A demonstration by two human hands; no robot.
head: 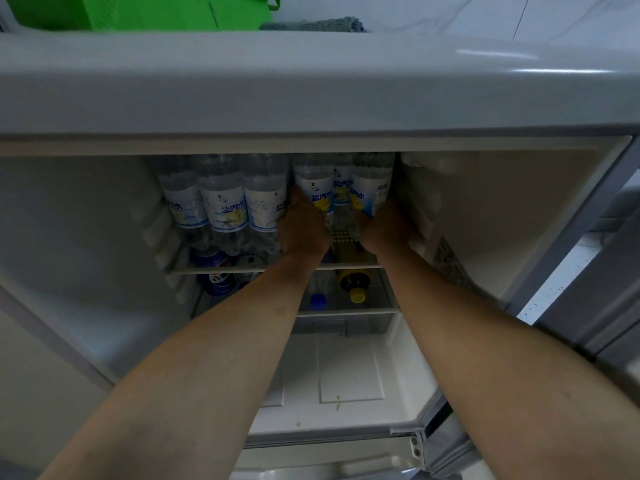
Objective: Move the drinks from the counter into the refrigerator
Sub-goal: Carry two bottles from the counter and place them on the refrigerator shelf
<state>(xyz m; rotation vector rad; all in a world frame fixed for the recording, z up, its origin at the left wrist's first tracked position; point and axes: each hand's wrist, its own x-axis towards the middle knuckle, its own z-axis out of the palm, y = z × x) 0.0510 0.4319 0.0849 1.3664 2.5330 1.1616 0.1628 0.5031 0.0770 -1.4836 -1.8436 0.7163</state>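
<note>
Both my arms reach into the open refrigerator [311, 98]. On its upper shelf [221, 270] stand several clear bottles with white and blue labels. My left hand [303, 228] grips one of these bottles [317, 188] near its lower part. My right hand [384, 230] grips another labelled bottle [370, 192] by the right wall. A third bottle [342, 187] stands behind and between those two. Three more bottles [225, 206] stand in a row at the left of the shelf.
Below the shelf lie a blue cola can [216, 280], a blue-capped bottle [318, 301] and a yellow-capped dark bottle [356, 287]. The white bottom compartment [346, 368] lies beneath. A green bag [145, 10] sits on the fridge top. The door frame [568, 237] stands right.
</note>
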